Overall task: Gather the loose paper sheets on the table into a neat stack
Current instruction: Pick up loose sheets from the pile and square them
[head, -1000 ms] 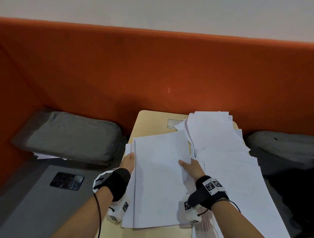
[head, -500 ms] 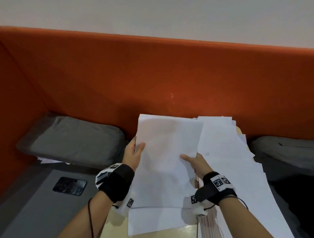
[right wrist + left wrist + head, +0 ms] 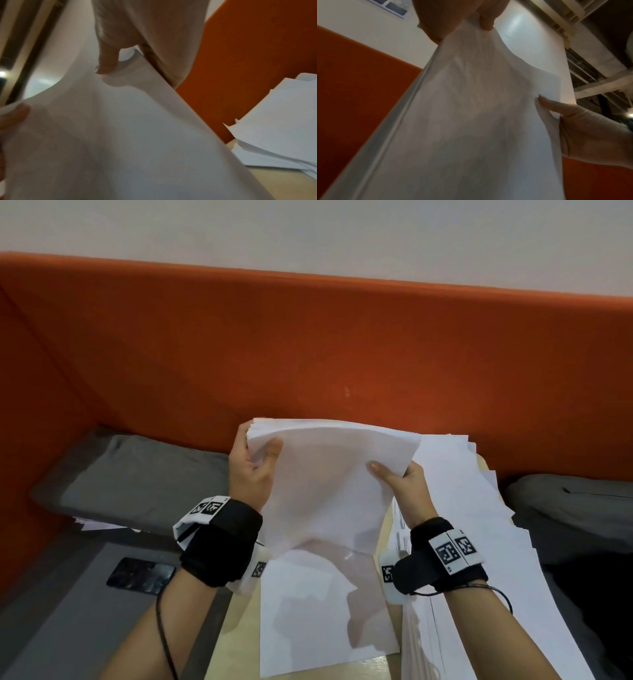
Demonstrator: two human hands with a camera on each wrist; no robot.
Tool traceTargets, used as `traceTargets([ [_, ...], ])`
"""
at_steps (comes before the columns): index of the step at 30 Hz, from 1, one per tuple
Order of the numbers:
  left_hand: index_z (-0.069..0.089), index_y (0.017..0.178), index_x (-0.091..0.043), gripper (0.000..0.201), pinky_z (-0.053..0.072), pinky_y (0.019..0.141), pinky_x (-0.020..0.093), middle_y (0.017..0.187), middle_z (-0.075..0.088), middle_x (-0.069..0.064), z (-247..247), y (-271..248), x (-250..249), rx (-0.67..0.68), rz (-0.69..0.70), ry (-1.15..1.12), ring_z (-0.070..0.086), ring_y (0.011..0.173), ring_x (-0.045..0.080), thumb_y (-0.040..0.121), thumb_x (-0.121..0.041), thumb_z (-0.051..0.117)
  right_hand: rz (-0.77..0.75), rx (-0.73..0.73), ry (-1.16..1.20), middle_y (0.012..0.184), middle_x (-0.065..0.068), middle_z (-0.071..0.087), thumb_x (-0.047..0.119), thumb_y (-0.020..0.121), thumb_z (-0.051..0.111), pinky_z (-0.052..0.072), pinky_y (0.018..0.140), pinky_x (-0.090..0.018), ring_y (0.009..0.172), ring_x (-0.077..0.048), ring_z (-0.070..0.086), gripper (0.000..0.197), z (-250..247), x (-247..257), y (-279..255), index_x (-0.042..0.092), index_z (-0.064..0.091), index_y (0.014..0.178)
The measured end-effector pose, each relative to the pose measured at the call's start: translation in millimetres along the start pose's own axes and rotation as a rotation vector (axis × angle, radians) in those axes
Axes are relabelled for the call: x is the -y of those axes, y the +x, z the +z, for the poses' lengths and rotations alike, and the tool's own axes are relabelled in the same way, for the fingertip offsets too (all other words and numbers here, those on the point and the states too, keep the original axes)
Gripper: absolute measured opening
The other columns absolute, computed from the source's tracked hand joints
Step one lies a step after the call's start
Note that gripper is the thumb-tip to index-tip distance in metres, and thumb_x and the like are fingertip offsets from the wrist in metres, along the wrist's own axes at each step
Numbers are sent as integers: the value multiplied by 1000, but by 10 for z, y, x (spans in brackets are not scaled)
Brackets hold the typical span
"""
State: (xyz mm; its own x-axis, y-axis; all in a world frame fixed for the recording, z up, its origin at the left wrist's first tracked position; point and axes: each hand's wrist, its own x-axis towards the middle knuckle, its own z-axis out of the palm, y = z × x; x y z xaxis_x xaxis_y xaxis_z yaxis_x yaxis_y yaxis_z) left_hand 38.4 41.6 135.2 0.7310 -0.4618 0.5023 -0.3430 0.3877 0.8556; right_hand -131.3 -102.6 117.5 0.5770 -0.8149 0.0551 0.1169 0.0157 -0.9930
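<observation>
A bundle of sheets (image 3: 329, 484) is held upright above the worktop (image 3: 236, 642), its lower edge hanging over a single sheet (image 3: 318, 618) that lies flat beneath it. The left hand (image 3: 251, 474) pinches the bundle's upper left corner, thumb on the near face and fingers behind; the right hand (image 3: 406, 487) pinches its right edge the same way, so each grip is clamped on the paper. The top edge bows upward between the two hands, and the left wrist view shows the sheet edges stepped, not flush.

To the right of the bundle a large, untidy spread of loose sheets (image 3: 479, 525) covers the worktop, its corners fanning out in several directions (this looks like the bulk of the work).

The step in hand appears to be squaring the collected bundle. Next, I judge, the lower edge needs tapping down on the worktop with a loosened pinch so the sheets can slide level, then the bundle set down and more sheets drawn from the spread.
</observation>
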Motion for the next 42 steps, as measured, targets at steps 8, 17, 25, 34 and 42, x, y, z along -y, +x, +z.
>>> traceTargets([
  [8, 50, 93, -30, 13, 53, 70, 16, 89, 59, -7, 9, 91, -41, -101, -25, -3, 61, 76, -6, 86, -22, 58, -70, 38, -47, 81, 3, 71, 10, 83, 68, 53, 67, -22, 71, -4, 67, 12, 104, 138, 30, 7, 65, 94],
  [17, 51, 90, -31, 11, 42, 63, 13, 85, 53, -11, 28, 129, -46, -68, 96, 89, 50, 71, -4, 84, -39, 48, -239, 36, -67, 75, 16, 70, 9, 92, 53, 50, 64, -15, 71, 0, 64, 16, 43, 352, 77, 19, 64, 90],
  [25, 57, 83, -21, 5, 49, 62, 13, 73, 66, -21, -39, 98, 17, 34, -50, 36, 57, 68, -7, 85, -18, 60, -223, 37, -94, 65, 14, 68, 16, 98, 43, 49, 59, -14, 62, 1, 62, 25, 48, 313, 104, 17, 62, 81],
  [34, 46, 70, -17, 31, 35, 53, 21, 66, 43, 0, 40, 71, 2, -65, -56, 85, 39, 61, 7, 97, -29, 35, -146, 32, -27, 64, 10, 66, 49, 92, 43, 49, 57, -14, 62, -2, 62, 50, 8, 292, 80, 4, 55, 74],
  [42, 50, 124, -9, 28, 43, 100, 38, 118, 57, 5, -89, -357, 647, 144, -431, 134, 54, 118, 28, 95, -10, 47, 206, 56, -235, 106, -10, 67, 14, 87, 64, 49, 76, -19, 104, -26, 63, 23, -92, -467, -163, 6, 62, 109],
])
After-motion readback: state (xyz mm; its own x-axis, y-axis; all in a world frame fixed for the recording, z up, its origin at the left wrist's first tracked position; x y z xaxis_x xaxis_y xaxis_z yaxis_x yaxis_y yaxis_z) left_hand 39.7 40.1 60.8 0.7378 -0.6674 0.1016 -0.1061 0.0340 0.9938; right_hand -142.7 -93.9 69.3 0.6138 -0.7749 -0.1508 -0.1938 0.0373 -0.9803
